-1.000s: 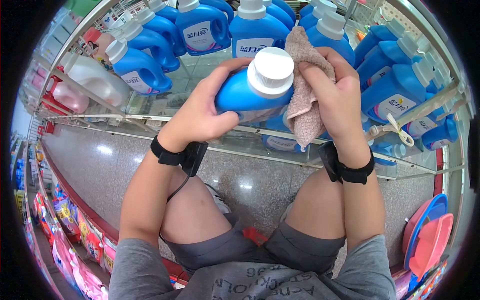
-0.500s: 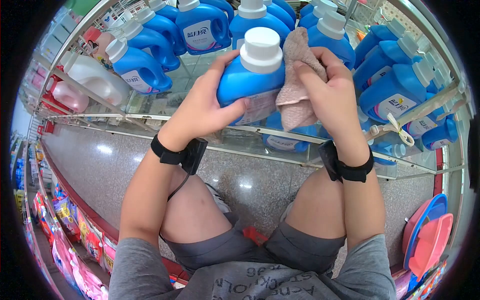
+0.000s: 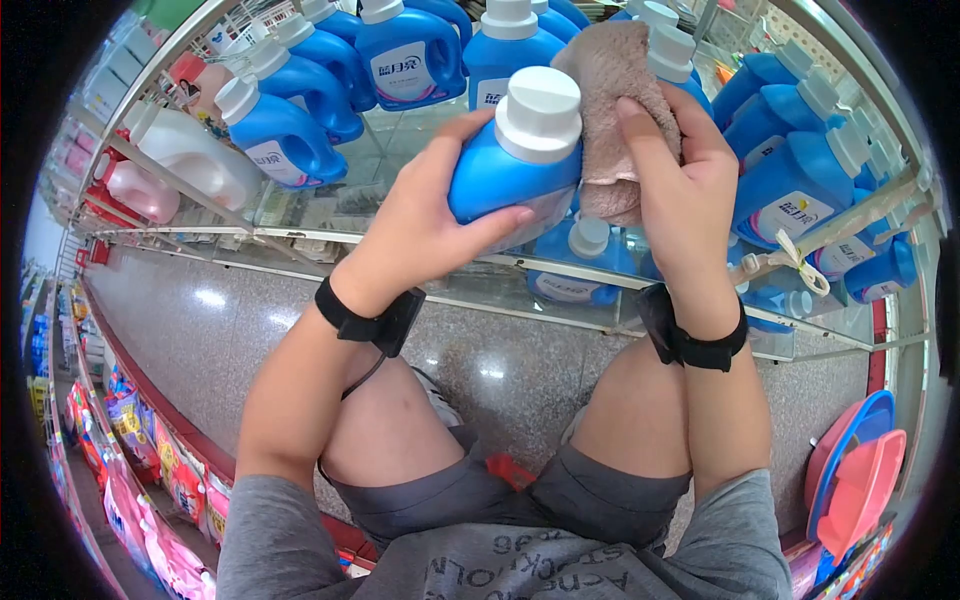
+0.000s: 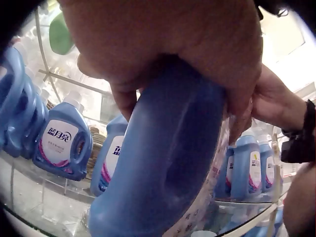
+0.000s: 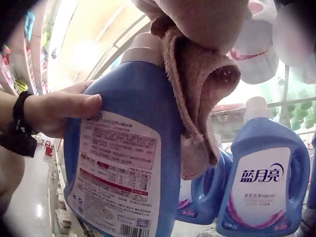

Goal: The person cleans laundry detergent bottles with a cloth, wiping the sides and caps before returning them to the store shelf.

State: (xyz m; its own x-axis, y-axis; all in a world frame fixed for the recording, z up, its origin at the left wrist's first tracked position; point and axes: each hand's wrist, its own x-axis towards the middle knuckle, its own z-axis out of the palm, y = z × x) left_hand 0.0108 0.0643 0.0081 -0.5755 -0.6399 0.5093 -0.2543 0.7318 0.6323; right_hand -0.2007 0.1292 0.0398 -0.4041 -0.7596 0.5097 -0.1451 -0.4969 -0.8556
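My left hand grips a blue laundry detergent bottle by its side, the thumb lying across the front. The bottle has a white screw cap and is held tilted. A text label with a barcode covers its back in the right wrist view. My right hand holds a folded brownish-pink cloth, thumb on top, right beside the cap and shoulder of the bottle. In the right wrist view the cloth hangs along the bottle's edge.
Glass shelves with metal rails stand in front, bearing several similar blue bottles, more of them at the right. White and pink jugs stand at the left. Plastic basins lean at the lower right, bagged goods at the lower left.
The bottle rose and tilted more upright, then shifted slightly right with my left hand. The cloth slid down the bottle's side, then moved up beside the cap as my right hand went slightly right.
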